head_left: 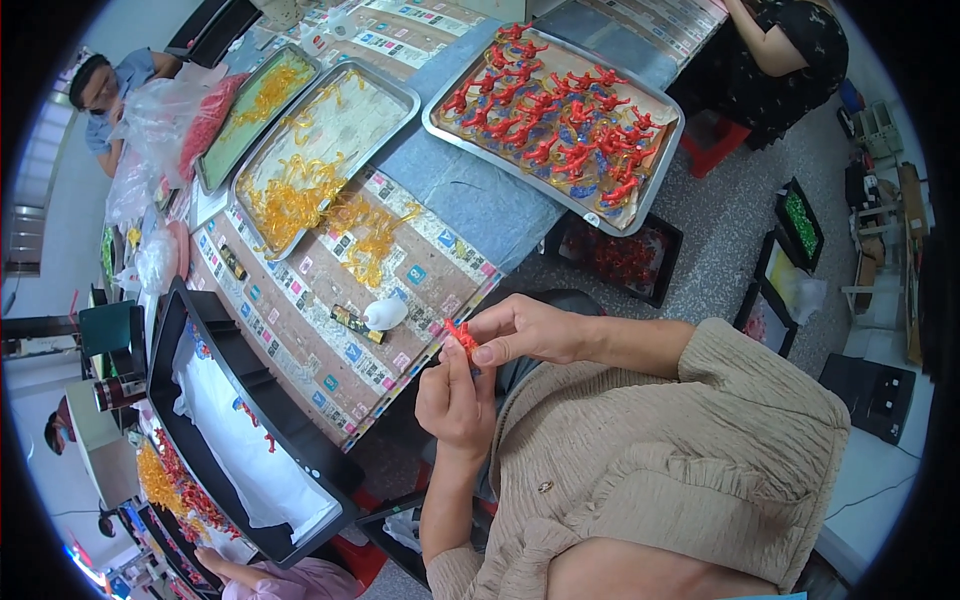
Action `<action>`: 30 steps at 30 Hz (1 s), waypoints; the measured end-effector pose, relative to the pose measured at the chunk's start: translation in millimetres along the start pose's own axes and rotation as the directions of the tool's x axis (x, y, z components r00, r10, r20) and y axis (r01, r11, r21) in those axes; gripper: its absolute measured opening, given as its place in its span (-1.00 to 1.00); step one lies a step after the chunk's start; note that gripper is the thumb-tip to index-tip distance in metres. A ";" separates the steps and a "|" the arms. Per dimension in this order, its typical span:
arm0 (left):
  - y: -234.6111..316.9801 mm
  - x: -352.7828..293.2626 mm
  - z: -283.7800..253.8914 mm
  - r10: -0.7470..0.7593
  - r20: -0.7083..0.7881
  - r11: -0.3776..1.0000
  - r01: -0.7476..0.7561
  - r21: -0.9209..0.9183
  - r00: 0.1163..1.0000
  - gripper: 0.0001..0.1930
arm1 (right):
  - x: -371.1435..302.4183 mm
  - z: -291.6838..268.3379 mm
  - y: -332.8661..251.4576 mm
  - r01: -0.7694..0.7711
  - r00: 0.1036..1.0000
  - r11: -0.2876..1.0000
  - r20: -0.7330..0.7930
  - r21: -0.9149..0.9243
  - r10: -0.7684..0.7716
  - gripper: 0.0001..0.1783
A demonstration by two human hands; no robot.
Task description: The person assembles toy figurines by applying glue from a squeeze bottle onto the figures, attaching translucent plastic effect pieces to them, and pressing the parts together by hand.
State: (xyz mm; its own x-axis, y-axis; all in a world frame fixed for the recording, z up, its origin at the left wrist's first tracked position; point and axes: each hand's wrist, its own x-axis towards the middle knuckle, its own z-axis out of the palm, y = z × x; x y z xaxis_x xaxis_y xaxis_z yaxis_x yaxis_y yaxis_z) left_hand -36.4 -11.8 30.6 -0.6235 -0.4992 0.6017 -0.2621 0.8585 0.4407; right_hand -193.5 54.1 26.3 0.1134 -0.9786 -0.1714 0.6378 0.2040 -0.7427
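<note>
Near the table's front edge, my left hand [456, 405] and my right hand [532, 332] meet, both closed on one small red plastic figure [462, 338]. The fingers of both hands cover part of it. On the table just left of them lies a small white squeeze bottle [384, 314]. Loose clear-yellow plastic pieces [368, 235] are heaped beyond the bottle, partly spilling from a metal tray [395, 115]. Farther right, another metal tray [640, 222] carries rows of red figures [540, 105] with yellow and blue parts.
A black bin [255, 390] lined with white sheet holds a few red and blue figures, at left. A green tray [215, 165] of yellow pieces and a bag of red pieces [210, 120] lie at far left. Co-workers sit nearby; a black crate [668, 290] stands below the right tray.
</note>
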 end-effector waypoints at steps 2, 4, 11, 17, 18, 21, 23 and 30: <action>0.3 0.8 1.1 -0.004 0.005 1.000 0.003 0.012 1.000 -0.55 | -0.7 -1.2 -0.6 0.005 1.000 1.000 -0.005 -0.007 -0.005 -0.47; 0.3 0.5 3.7 -0.014 -0.010 1.000 0.014 0.008 1.000 -0.55 | -1.3 -2.8 -0.6 -0.004 1.000 1.000 0.005 -0.003 0.004 -0.49; 4.9 2.9 0.7 -0.044 -0.032 0.998 0.043 -0.042 0.999 -0.55 | -6.7 -0.6 -11.9 -0.042 0.999 0.999 0.015 -0.024 0.043 -0.49; 20.7 13.0 -8.9 -0.186 -0.018 0.973 0.181 -0.144 0.982 -0.56 | -5.4 0.5 -23.1 0.084 0.985 0.995 -0.146 -0.050 -0.090 -0.56; 23.0 14.6 -10.4 -0.186 -0.023 0.973 0.181 -0.144 0.982 -0.56 | -7.5 -6.6 -24.5 0.076 0.991 0.990 -0.105 -0.115 -0.088 -0.60; 23.5 15.9 -10.4 -0.249 0.062 0.924 0.257 -0.284 0.966 -0.59 | -14.2 -10.4 -29.7 0.085 0.989 0.978 -0.100 -0.192 -0.106 -0.73; 19.4 14.9 -7.0 -0.284 0.196 0.794 0.345 -0.501 0.939 -0.53 | -15.2 -15.0 -33.1 0.194 0.971 0.940 -0.085 -0.279 -0.225 -0.79; 20.4 6.7 -26.6 -0.514 0.321 0.405 0.555 -0.727 0.795 -0.42 | -4.7 -28.4 -91.7 0.199 0.672 0.545 -0.292 -0.814 -0.681 -0.92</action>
State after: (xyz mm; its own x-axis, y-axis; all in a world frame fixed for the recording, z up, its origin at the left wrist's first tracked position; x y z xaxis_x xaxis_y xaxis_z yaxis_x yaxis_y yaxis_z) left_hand -26.3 -0.7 61.3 -0.5978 -0.8007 0.0381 0.0829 -0.0145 0.9964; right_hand -274.1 40.8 76.8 -0.5802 -0.7892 0.2015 -0.2502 -0.0628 -0.9662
